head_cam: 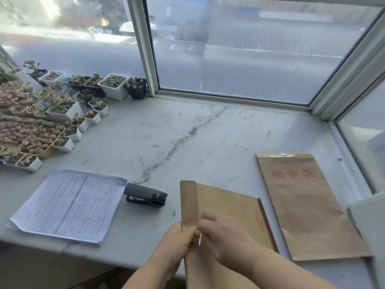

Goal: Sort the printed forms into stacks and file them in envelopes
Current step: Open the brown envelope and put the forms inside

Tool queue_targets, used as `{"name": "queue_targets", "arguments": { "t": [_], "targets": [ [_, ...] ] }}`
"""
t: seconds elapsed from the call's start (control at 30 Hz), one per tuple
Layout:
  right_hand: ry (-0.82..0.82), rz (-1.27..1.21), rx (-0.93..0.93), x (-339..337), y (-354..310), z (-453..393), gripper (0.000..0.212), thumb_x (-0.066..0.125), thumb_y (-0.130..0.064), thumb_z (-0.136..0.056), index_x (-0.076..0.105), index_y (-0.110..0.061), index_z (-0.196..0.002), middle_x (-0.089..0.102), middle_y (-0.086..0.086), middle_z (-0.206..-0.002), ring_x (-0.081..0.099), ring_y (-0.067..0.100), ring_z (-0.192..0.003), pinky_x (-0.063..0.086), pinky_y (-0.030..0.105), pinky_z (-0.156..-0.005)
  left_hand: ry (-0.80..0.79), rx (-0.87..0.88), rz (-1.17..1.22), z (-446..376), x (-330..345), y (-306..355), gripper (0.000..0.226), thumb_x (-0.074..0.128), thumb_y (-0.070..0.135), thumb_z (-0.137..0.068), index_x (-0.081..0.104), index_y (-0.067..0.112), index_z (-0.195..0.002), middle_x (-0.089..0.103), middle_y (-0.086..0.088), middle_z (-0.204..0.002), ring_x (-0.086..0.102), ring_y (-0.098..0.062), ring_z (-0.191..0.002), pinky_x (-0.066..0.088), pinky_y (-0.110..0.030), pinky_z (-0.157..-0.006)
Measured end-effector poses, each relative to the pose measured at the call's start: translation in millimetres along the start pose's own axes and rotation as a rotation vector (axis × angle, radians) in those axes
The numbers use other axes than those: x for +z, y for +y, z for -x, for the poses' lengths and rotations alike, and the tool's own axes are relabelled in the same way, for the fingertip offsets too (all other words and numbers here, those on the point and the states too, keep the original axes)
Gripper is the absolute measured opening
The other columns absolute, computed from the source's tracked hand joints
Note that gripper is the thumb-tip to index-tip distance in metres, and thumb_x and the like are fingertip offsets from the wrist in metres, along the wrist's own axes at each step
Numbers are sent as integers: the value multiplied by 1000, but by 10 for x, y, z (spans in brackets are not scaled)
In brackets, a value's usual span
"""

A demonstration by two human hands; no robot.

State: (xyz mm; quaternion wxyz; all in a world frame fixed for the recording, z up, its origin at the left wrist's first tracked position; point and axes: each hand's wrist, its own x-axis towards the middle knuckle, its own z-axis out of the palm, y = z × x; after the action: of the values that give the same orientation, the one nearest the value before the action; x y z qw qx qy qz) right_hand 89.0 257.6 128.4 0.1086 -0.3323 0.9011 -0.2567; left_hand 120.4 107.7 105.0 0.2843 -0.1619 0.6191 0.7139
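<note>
A brown paper envelope (231,207) lies at the near edge of the marble sill, its flap (188,202) raised upright. My left hand (177,240) pinches the flap's lower end. My right hand (225,232) rests on the envelope beside it, fingertips pinching something small and white at the flap; what it is I cannot tell. A second brown envelope (306,207) with red characters lies flat to the right, closed. A stack of printed forms (68,205) sits at the left front.
A black stapler (145,197) lies between the forms and the held envelope. Many small pots of succulents (52,119) crowd the left and back left of the sill (187,132). Window frames (143,44) bound the back and right. A white sheet edge (370,222) shows at far right.
</note>
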Motion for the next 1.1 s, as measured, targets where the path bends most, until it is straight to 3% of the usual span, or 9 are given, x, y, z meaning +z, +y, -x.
{"name": "queue_targets", "arguments": {
  "t": [0.1,0.23,0.4,0.5,0.63,0.77,0.93,1.0,1.1],
  "targets": [
    [34,-184,309,-183,236,-247,30,49,-22,-96,46,-20,-66,44,-9,-70,45,12,-69,36,31,-67,4,27,-15,75,-28,180,29,61,29,-71,68,7,-88,65,-7,-85,59,-18,-80,43,-28,-74],
    [121,-282,566,-184,471,-251,34,54,-20,-93,55,1,-66,35,-5,-51,33,8,-49,27,21,-50,19,41,-81,101,-83,445,11,59,28,-68,64,19,-66,55,0,-68,52,-16,-67,40,-25,-64],
    [202,-265,836,-34,386,231,29,65,-20,-85,60,-1,-64,47,0,-57,43,13,-56,33,27,-56,90,38,63,26,-176,755,16,56,6,-86,62,-6,-94,59,-12,-80,57,-23,-69,46,-24,-54],
    [373,-333,803,-18,110,619,21,71,-9,-83,67,-25,-70,67,-7,-75,63,9,-71,47,19,-71,163,32,200,-21,-245,992,6,54,-2,-87,59,-2,-90,63,-12,-73,61,-23,-62,50,-25,-48],
    [604,-488,651,-72,-134,690,37,65,13,-82,72,-17,-103,73,3,-97,66,-2,-88,48,20,-89,184,38,257,-49,-257,1205,13,56,-5,-86,57,-7,-99,65,-16,-75,64,-24,-60,52,-27,-48],
    [687,-467,611,-155,-59,560,42,67,12,-80,74,-24,-100,73,-6,-103,64,-1,-92,43,9,-87,88,60,241,-11,-197,1347,23,58,-3,-85,59,-10,-106,69,-19,-85,69,-27,-67,55,-30,-54],
    [879,-435,573,-411,342,137,44,74,-1,-78,64,-44,-79,60,-46,-79,54,-26,-82,34,-7,-73,-33,148,443,-36,-234,1569,29,52,26,-95,60,4,-113,69,-20,-108,70,-31,-92,59,-34,-65],
    [867,-547,623,-504,617,-96,29,69,-5,-86,66,-34,-84,68,-30,-74,62,-8,-83,42,4,-75,63,178,381,-115,-293,1506,29,54,29,-94,58,14,-118,66,-13,-118,69,-26,-98,57,-33,-74],
    [656,-859,770,-409,1120,-380,15,58,-10,-95,66,-18,-105,72,-3,-100,66,20,-98,51,36,-88,211,80,226,-179,-272,1182,17,52,22,-96,60,22,-112,57,-4,-128,65,-19,-104,49,-31,-87]
  ]
}}
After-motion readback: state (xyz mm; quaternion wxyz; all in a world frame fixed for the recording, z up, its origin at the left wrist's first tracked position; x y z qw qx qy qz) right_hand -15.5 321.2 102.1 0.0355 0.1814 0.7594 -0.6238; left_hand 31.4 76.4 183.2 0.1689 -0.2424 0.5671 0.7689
